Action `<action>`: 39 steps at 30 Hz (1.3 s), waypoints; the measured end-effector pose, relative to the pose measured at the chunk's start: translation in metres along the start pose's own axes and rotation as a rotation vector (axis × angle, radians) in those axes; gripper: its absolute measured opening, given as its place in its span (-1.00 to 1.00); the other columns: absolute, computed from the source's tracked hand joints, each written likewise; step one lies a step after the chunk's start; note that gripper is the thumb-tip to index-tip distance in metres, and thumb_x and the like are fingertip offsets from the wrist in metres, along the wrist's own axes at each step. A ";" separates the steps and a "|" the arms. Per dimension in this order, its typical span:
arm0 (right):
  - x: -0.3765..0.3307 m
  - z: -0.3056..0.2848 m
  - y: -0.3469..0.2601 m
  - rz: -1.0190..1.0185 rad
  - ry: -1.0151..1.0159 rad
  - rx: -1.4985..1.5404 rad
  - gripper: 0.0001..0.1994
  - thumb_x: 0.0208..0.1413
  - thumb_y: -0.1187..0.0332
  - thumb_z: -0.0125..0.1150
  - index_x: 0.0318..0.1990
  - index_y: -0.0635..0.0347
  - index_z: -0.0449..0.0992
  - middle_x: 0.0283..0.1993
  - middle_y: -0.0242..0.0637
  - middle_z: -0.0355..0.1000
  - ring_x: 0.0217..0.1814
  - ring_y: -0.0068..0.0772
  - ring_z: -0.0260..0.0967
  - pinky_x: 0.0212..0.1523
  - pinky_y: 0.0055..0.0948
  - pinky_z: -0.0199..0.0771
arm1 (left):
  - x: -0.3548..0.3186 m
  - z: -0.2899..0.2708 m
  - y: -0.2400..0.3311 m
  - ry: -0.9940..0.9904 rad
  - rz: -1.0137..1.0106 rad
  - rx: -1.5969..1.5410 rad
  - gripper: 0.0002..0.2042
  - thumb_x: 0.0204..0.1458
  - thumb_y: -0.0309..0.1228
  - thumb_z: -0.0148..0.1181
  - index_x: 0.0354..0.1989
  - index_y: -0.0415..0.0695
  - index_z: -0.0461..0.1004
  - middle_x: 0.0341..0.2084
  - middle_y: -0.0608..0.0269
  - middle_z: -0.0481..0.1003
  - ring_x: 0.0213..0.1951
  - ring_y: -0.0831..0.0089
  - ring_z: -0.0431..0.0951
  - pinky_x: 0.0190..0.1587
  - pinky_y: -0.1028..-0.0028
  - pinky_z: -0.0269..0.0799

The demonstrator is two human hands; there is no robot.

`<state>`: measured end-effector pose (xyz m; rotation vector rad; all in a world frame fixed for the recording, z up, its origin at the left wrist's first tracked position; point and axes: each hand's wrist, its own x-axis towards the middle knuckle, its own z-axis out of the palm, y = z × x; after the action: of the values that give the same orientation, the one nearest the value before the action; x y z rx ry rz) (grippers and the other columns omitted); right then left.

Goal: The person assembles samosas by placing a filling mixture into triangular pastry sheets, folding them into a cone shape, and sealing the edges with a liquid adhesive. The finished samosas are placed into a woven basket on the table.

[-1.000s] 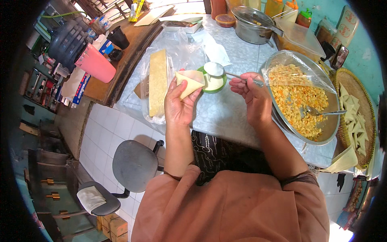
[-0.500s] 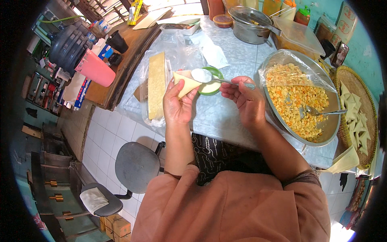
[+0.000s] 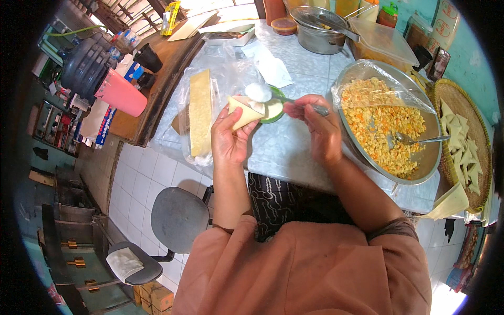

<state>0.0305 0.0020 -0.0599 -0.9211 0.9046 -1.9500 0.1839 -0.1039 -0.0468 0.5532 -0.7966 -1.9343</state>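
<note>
My left hand (image 3: 230, 140) is closed round a pale yellow pastry wrapper (image 3: 244, 116) folded into a cone. The cone's mouth faces up, and something pale shows inside. In my right hand (image 3: 320, 131) is a metal spoon (image 3: 321, 110), gripped by its handle. A heap of white creamy paste (image 3: 258, 92) on the spoon hangs just above the cone's mouth. Partly hidden behind the spoon and wrapper, a green bowl (image 3: 277, 111) holds more pale cream. Left of my left hand lies a stack of wrappers (image 3: 200, 113) on clear plastic.
To the right stands a large metal bowl (image 3: 437, 152) of crumbly yellow-orange filling, with a spoon in it and plastic over part. Beyond it, a woven tray (image 3: 441, 97) carries several folded pastries (image 3: 462, 136). A lidded pot (image 3: 321, 42) stands at the back. A grey chair (image 3: 179, 219) is at lower left.
The cone's mouth has come further into view and its pale inside shows more. My right hand has turned, tilting the loaded spoon slightly. The whole view has shifted a little.
</note>
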 end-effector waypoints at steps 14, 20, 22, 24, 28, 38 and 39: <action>0.000 0.003 -0.003 -0.033 0.055 -0.057 -0.76 0.17 0.32 -0.15 -0.13 0.31 0.29 -0.14 -0.07 0.39 -0.05 -0.27 0.34 0.08 -0.31 0.20 | -0.003 0.005 0.001 -0.025 -0.027 0.005 -0.63 -0.04 -0.57 0.05 -0.01 -0.36 0.25 -0.16 -0.05 0.42 -0.13 0.17 0.49 -0.09 0.25 0.48; -0.003 0.003 -0.007 0.012 -0.006 -0.007 -0.75 0.18 0.29 -0.16 -0.13 0.28 0.29 -0.12 -0.06 0.39 -0.09 -0.29 0.35 0.02 -0.34 0.23 | 0.003 -0.003 0.006 0.011 0.054 -0.008 -0.64 -0.04 -0.59 0.05 -0.01 -0.33 0.27 -0.17 -0.03 0.42 -0.13 0.18 0.49 -0.10 0.28 0.49; -0.001 0.000 -0.003 0.051 -0.020 -0.031 -0.76 0.18 0.28 -0.15 -0.13 0.27 0.28 -0.12 -0.06 0.39 -0.09 -0.29 0.35 0.01 -0.35 0.23 | 0.005 -0.003 0.006 0.026 0.070 -0.020 -0.64 -0.04 -0.59 0.05 -0.02 -0.33 0.27 -0.17 -0.02 0.42 -0.13 0.18 0.49 -0.11 0.28 0.50; 0.001 -0.001 -0.001 0.040 0.062 -0.046 -0.76 0.18 0.28 -0.15 -0.13 0.27 0.28 -0.13 -0.06 0.39 -0.10 -0.29 0.35 0.01 -0.35 0.22 | 0.004 -0.003 0.005 0.059 0.099 -0.031 -0.64 -0.04 -0.60 0.05 -0.02 -0.33 0.26 -0.16 -0.03 0.41 -0.14 0.17 0.49 -0.12 0.28 0.50; 0.000 0.002 -0.005 0.027 0.132 0.000 -0.76 0.18 0.28 -0.15 -0.12 0.25 0.27 -0.14 -0.06 0.40 -0.12 -0.30 0.36 0.00 -0.36 0.23 | 0.003 -0.002 0.006 0.058 0.102 -0.033 -0.64 -0.04 -0.60 0.05 -0.01 -0.33 0.25 -0.15 -0.03 0.40 -0.12 0.16 0.48 -0.12 0.28 0.50; 0.009 -0.009 0.013 0.104 0.067 -0.299 -0.77 0.12 0.30 -0.01 -0.12 0.20 0.33 -0.09 -0.12 0.36 -0.19 -0.36 0.32 -0.06 -0.39 0.24 | -0.005 -0.003 0.015 -0.175 -0.064 -0.272 -0.62 0.03 -0.56 -0.03 0.06 -0.33 0.18 -0.01 -0.11 0.32 0.03 0.10 0.38 0.01 0.18 0.42; 0.005 -0.007 0.015 0.000 0.024 -0.488 -0.74 0.08 0.30 0.04 -0.11 0.20 0.33 -0.09 -0.13 0.35 -0.21 -0.35 0.30 -0.10 -0.38 0.24 | -0.008 -0.001 0.018 -0.199 -0.065 -0.292 -0.61 0.03 -0.56 -0.04 0.08 -0.33 0.17 0.00 -0.12 0.31 0.04 0.09 0.36 0.02 0.18 0.42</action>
<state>0.0278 -0.0074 -0.0747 -1.1676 1.4302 -1.7714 0.1989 -0.1029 -0.0337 0.2145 -0.6081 -2.1421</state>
